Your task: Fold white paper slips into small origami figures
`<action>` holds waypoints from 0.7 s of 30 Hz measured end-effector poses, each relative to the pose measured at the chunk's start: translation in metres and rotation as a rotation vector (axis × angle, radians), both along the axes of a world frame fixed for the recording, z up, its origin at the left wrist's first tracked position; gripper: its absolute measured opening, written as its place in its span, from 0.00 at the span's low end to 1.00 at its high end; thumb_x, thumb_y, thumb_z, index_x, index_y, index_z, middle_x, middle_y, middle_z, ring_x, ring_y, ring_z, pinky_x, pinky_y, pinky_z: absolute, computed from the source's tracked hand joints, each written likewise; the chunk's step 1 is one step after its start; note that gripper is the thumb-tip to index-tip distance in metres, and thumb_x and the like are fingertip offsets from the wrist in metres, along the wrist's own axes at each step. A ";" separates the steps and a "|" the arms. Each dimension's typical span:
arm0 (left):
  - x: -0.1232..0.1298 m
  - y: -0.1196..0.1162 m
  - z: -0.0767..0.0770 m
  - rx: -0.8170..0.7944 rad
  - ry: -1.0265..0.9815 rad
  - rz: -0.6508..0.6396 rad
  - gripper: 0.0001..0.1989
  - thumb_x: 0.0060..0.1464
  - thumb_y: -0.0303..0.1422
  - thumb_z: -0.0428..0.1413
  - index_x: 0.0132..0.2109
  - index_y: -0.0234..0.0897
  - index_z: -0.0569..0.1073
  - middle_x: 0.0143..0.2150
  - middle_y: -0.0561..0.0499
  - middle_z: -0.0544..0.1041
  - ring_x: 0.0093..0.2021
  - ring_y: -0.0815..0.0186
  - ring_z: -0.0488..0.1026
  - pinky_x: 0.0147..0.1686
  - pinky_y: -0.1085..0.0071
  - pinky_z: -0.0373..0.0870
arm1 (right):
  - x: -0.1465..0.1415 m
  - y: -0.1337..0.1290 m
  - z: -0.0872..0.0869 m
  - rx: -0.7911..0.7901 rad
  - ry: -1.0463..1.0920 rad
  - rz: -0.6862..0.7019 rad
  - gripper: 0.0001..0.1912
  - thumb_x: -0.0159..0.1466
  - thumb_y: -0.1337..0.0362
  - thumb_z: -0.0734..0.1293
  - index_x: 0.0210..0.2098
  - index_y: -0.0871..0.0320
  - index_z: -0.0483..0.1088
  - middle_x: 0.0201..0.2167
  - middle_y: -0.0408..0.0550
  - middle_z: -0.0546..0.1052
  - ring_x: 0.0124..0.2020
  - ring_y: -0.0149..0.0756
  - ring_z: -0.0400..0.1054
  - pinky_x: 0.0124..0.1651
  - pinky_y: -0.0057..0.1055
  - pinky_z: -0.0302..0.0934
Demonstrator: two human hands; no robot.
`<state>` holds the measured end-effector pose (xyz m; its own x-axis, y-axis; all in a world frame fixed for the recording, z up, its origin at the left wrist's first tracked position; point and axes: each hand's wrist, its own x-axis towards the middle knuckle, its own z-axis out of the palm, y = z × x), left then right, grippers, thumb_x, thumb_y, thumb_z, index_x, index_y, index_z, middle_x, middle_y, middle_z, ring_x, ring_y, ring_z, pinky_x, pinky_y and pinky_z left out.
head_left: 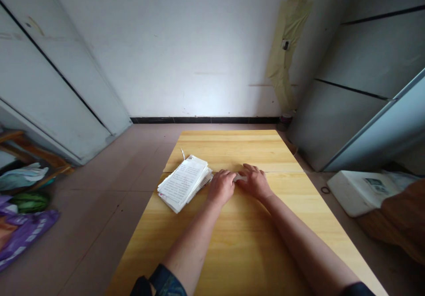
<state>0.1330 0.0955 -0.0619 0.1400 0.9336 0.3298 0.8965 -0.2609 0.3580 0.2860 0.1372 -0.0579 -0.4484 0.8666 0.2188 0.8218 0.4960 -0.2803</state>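
Both hands rest low over the wooden table, side by side near its middle. Between them shows a small strip of white paper. My left hand has its fingers curled onto the strip's left end. At the other end, my right hand closes its thumb and fingers on the same paper. Much of the strip is hidden under the fingers. Just left of my left hand lies a loose stack of printed paper sheets, its edges uneven. A thin white paper scrap lies by the stack's far edge.
The wooden table extends toward a white wall. On the right floor stands a white foam box beside a grey cabinet. To the left are a watermelon, a purple bag and a wooden chair.
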 end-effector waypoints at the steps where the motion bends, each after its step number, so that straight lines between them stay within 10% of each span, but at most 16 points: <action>1: -0.001 0.001 -0.004 0.018 -0.023 0.014 0.16 0.50 0.20 0.52 0.43 0.40 0.75 0.38 0.48 0.76 0.43 0.60 0.71 0.45 0.64 0.68 | -0.001 0.000 -0.002 0.004 0.019 0.004 0.12 0.59 0.62 0.66 0.42 0.52 0.74 0.55 0.53 0.70 0.52 0.48 0.64 0.51 0.46 0.58; 14: -0.006 0.004 -0.015 0.099 -0.118 0.088 0.21 0.48 0.21 0.53 0.51 0.38 0.70 0.43 0.46 0.73 0.47 0.58 0.68 0.49 0.60 0.68 | -0.012 -0.006 -0.011 0.035 0.352 -0.048 0.09 0.51 0.72 0.63 0.32 0.57 0.70 0.34 0.49 0.78 0.39 0.41 0.70 0.50 0.40 0.56; 21: -0.011 0.006 -0.020 0.088 -0.617 0.201 0.20 0.44 0.22 0.57 0.47 0.38 0.69 0.38 0.50 0.72 0.34 0.66 0.70 0.39 0.67 0.70 | -0.010 -0.003 -0.012 -0.050 0.613 -0.017 0.03 0.53 0.66 0.62 0.24 0.55 0.66 0.22 0.43 0.73 0.26 0.35 0.67 0.36 0.32 0.60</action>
<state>0.1221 0.1012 -0.0821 -0.2739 0.8878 0.3698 0.5675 -0.1613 0.8074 0.2764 0.1341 -0.0700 -0.2397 0.8884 0.3916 0.5112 0.4584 -0.7270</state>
